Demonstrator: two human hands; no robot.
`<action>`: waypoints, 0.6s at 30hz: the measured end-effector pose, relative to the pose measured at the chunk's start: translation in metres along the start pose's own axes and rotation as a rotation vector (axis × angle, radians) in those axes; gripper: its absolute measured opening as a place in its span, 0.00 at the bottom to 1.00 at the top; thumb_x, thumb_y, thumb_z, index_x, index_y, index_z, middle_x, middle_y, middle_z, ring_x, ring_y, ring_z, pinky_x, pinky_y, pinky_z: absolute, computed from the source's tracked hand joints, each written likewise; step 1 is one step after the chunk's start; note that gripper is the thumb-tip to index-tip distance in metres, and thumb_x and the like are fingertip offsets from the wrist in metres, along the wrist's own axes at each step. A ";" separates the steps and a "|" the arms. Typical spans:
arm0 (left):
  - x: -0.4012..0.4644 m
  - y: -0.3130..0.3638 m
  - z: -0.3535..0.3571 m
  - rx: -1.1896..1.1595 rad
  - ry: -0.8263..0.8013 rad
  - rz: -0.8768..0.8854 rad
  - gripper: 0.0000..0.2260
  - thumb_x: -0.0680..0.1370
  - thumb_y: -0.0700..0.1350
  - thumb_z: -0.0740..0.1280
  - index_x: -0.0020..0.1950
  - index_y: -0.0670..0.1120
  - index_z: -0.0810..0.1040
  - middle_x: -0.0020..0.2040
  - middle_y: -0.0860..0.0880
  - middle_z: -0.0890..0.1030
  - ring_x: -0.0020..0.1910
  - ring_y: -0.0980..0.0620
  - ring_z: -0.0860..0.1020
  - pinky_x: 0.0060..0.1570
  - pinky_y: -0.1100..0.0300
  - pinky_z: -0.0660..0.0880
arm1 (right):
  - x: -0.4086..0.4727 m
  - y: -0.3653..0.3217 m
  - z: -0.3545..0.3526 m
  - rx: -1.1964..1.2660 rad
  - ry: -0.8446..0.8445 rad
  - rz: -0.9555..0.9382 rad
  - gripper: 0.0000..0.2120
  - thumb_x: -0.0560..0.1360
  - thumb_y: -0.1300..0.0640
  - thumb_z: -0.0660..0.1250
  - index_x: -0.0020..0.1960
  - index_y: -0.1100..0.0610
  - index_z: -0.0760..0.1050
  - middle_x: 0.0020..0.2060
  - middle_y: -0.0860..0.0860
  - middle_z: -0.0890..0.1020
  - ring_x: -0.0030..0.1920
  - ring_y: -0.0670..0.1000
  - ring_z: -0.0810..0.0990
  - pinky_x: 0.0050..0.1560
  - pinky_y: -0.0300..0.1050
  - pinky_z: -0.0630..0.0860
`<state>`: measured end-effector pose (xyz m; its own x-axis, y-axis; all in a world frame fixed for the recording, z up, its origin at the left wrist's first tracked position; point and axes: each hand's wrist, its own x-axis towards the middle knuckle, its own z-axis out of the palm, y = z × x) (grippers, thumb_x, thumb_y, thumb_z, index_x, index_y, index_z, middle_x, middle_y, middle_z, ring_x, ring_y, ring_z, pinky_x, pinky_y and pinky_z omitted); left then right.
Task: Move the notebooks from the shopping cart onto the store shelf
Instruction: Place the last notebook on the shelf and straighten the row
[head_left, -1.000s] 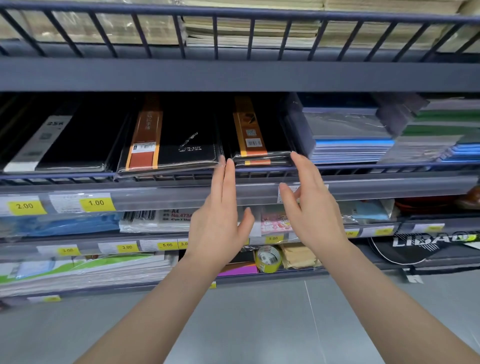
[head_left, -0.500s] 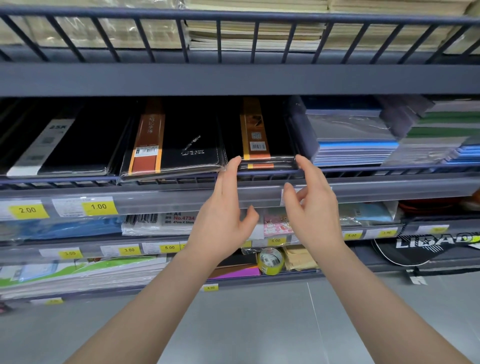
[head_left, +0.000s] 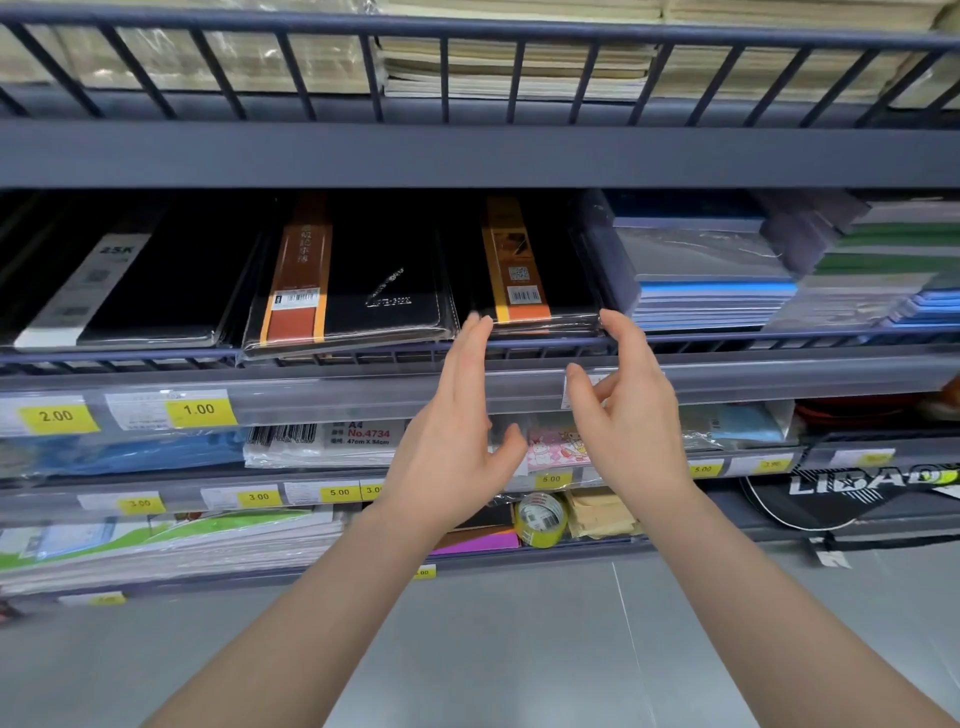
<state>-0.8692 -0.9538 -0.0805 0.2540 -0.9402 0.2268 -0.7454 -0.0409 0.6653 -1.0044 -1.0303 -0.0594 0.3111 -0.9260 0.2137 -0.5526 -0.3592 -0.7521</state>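
Both the left hand (head_left: 457, 447) and right hand (head_left: 631, 426) are wide, holding nothing, fingertips at the notebook stack (head_left: 535, 280) on the shelf (head_left: 779, 379) (front edge). A nudge could slide it askew.

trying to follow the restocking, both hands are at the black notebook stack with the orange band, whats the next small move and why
Probably draw both hands back toward the cart. The left hand and right hand are open and hold nothing, fingertips at the front corners of the notebook stack, which already lies flat on the shelf behind its rail. The cart is out of view.
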 end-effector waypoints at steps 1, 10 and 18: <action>-0.001 0.001 -0.001 0.000 -0.002 0.003 0.39 0.75 0.45 0.66 0.75 0.58 0.41 0.76 0.61 0.44 0.36 0.55 0.76 0.35 0.53 0.77 | -0.001 -0.001 0.000 -0.006 0.007 -0.007 0.25 0.77 0.53 0.61 0.72 0.47 0.57 0.30 0.48 0.78 0.33 0.45 0.77 0.42 0.44 0.75; -0.040 -0.010 -0.073 0.065 0.372 0.165 0.18 0.74 0.51 0.64 0.63 0.49 0.71 0.63 0.56 0.70 0.38 0.58 0.69 0.46 0.73 0.70 | -0.015 -0.043 0.006 0.033 -0.037 -0.131 0.28 0.75 0.46 0.62 0.72 0.45 0.59 0.49 0.39 0.72 0.34 0.42 0.71 0.48 0.44 0.74; -0.018 -0.066 -0.123 -0.013 0.237 -0.282 0.34 0.71 0.58 0.69 0.74 0.52 0.60 0.40 0.42 0.81 0.31 0.54 0.73 0.37 0.62 0.72 | 0.006 -0.077 0.037 -0.037 -0.268 -0.101 0.31 0.74 0.42 0.61 0.74 0.49 0.58 0.42 0.53 0.80 0.43 0.51 0.79 0.53 0.48 0.76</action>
<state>-0.7489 -0.8926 -0.0406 0.5850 -0.7883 0.1909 -0.6185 -0.2813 0.7337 -0.9316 -1.0039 -0.0233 0.5562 -0.8237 0.1101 -0.5348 -0.4562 -0.7113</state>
